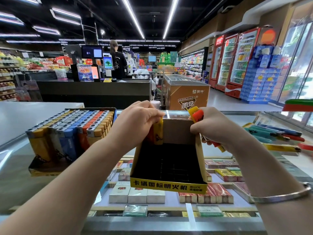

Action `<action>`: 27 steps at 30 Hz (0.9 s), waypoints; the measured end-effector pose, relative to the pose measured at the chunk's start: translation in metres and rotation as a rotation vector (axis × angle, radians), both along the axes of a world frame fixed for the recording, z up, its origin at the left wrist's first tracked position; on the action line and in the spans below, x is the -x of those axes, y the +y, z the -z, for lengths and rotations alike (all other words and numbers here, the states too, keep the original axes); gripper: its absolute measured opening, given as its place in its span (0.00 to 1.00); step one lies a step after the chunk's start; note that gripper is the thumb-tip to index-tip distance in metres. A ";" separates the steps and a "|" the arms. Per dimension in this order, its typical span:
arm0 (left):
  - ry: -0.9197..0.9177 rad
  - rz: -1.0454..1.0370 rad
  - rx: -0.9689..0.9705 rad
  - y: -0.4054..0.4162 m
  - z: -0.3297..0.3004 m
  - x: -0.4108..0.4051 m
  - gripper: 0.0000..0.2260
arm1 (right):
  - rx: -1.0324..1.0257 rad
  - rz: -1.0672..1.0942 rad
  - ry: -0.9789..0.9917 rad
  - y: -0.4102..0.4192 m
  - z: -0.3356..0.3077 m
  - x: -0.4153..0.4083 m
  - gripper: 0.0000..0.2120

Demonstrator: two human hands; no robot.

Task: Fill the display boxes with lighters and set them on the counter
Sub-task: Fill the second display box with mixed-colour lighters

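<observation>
the left hand (137,118) pinches a yellow lighter (158,131) by its top, fingers curled round it, lowering it into the back left corner of the near-empty display box (169,184), where an orange lighter (150,135) already seems to stand beside it. the right hand (214,128) is curled round a bundle of lighters (197,113), red and yellow ends sticking out above and below the fist, while it also appears to steady the box's right wall. the risk, as i judge it, is that the tilted box, held only at its back edge, tips or slides on the glass table (50,170) as the lighter is pushed in, or that the crowded right hand drops one of its bundle. the box sits in the middle of the table towards the near edge, directly under both hands. a full display box (71,131) stands near the table's left edge, and loose lighters (277,134) lie towards the right edge, well apart from the left hand.
</observation>
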State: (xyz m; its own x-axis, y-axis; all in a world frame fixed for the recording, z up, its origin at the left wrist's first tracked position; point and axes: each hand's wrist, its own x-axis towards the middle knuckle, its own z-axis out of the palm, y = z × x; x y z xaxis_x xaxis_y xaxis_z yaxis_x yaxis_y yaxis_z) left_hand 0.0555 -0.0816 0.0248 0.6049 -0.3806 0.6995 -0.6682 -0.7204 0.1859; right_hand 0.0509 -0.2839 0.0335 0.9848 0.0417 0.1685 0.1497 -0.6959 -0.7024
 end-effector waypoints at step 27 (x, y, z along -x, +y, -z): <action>-0.080 0.023 0.021 -0.003 0.004 -0.005 0.08 | 0.037 -0.022 0.015 0.002 -0.002 0.002 0.10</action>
